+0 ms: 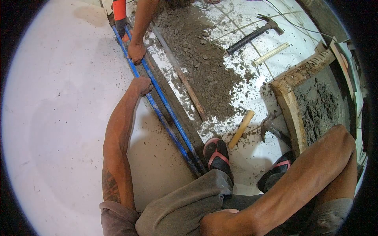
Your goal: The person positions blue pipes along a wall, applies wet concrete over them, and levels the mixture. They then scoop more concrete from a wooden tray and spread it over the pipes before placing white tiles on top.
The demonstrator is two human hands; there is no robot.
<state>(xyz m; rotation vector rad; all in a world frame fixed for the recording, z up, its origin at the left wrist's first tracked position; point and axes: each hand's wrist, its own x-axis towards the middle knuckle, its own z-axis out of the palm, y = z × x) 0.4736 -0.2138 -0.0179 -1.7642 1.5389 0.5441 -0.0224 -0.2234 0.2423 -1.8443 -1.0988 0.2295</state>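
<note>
My left hand point(142, 85) is closed round the left one of two long blue pipes point(164, 120), which lie side by side in a narrow dirty channel. Just beyond it, a co-worker's hand point(136, 53) grips the pipes, and an orange sleeve point(119, 11) reaches in beside that hand. My right arm is bent at the lower right, and my right hand point(217, 223) rests on the grey cloth over my leg point(181, 200); its fingers cannot be made out.
A grey metal bar point(179, 72) lies beside loose rubble point(204, 67). On the tiles are a hammer point(252, 36), a pale stick point(271, 54), a wooden handle point(241, 129) and a dark metal tool point(271, 129). A wooden frame point(290, 114) borders wet mortar point(317, 106) at right.
</note>
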